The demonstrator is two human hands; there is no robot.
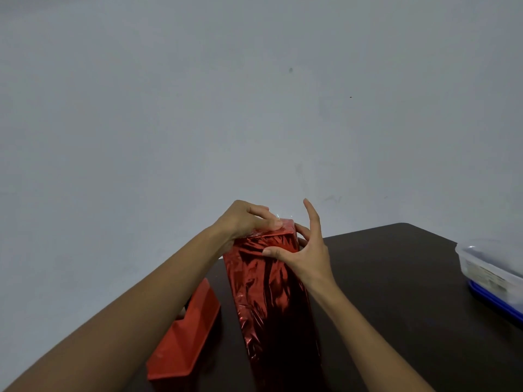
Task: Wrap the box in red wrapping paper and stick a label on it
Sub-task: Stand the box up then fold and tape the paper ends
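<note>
A tall box (268,295) covered in shiny, creased red wrapping paper stands upright on the dark table (396,278). My left hand (243,219) lies over its top left edge, fingers pressing down on the folded paper, where a bit of clear tape glints. My right hand (302,250) holds the top right corner, thumb on the near face, index finger raised and spread. No label is visible.
A red tape dispenser (186,338) lies to the left of the box near the table's edge. At the right edge stands a clear plastic container (492,273) with a blue lid under it. A bare grey wall lies behind.
</note>
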